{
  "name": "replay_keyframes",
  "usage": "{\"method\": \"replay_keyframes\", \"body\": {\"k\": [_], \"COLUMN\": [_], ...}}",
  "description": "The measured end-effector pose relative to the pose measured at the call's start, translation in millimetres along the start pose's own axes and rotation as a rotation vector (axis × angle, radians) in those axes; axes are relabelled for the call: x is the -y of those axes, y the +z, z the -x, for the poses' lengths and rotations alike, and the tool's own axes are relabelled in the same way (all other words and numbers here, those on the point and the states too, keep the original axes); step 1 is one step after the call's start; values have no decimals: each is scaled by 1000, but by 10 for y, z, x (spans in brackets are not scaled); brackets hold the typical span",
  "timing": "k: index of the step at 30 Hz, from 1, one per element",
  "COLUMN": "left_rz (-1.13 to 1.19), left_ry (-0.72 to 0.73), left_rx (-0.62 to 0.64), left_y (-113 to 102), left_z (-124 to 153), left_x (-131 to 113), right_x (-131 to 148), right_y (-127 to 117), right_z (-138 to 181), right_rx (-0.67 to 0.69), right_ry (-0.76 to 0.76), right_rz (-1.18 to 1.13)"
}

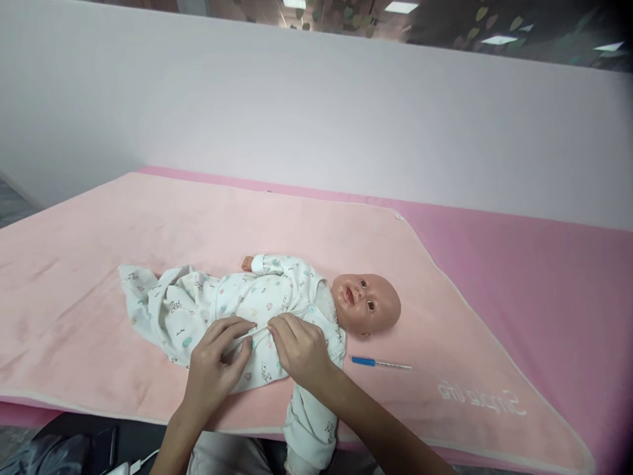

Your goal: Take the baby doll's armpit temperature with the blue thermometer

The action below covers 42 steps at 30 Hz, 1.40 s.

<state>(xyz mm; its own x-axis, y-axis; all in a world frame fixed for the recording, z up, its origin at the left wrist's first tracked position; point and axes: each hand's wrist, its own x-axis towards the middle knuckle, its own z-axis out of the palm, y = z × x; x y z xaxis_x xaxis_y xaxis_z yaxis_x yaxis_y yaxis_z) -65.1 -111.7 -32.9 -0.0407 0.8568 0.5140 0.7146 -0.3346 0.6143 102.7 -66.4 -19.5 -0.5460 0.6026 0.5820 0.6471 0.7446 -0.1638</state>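
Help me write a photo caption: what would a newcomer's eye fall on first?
Probably the baby doll, lying on its back mid-picture, its bald head toward the right. Next might come the left hand and right hand, fingertips at the front of the printed clothing. A slim blue-ended stick also stands out, lying on the pale pink blanket just below the head.

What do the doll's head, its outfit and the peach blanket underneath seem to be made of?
Doll's head: probably plastic or vinyl; smooth, with a slight sheen. Outfit: thin printed fabric, perhaps cotton, judging by its soft creases. Blanket: matte textile, possibly fleece, since its shading suggests brushed pile.
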Motion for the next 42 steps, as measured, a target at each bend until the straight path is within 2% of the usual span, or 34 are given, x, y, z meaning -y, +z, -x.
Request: {"method": "replay_keyframes", "body": {"k": [11, 21, 29, 33, 42], "left_rz": [-13, 77, -61, -28, -77], "left_ry": [31, -24, 69, 62, 75], "left_rx": [42, 57, 86, 63, 102], "left_y": [-2, -49, -27, -23, 7], "left_z": [-10, 0, 1, -1, 2], "left_x": [27, 16, 15, 32, 25], "right_x": [-3, 6, 2, -5, -7], "right_y": [3, -15, -21, -21, -14], "right_z": [-5, -16, -25, -19, -11], "right_rx": [3, -8, -15, -6, 2], "right_ry": [-6, -14, -14, -22, -15], "right_rz": [17, 8, 33, 38, 34]}}
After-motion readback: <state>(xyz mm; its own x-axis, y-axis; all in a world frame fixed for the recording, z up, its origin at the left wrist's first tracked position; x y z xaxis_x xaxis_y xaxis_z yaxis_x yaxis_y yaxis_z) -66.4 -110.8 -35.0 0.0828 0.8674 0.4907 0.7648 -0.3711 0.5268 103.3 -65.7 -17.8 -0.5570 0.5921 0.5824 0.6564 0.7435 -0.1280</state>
